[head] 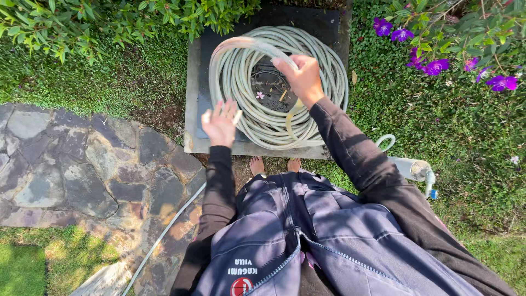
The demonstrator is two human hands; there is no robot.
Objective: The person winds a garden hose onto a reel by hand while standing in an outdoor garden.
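We are watching a pale garden hose (263,118) lying coiled on a dark square slab (193,109) just ahead of our bare feet (274,164). The right hand (301,79) is closing around one raised loop of it, fingers wrapped over the tube, lifting that loop above the coil. The left hand (221,121) is hovering over the coil's near left edge with fingers spread, holding nothing; whether it is brushing the hose we cannot quite tell, as it is blurred.

To lay this loop well, we are thinking the right hand should keep the arc wide and match the coil's curve, so the tube does not kink or spill off the slab.

A loose run of hose (164,233) is trailing back across the stone paving (82,164) to our left. A white pipe fitting (413,169) is standing in the ground cover by our right arm. Purple flowers (435,67) and a leafy shrub (109,22) are crowding the slab's far corners.
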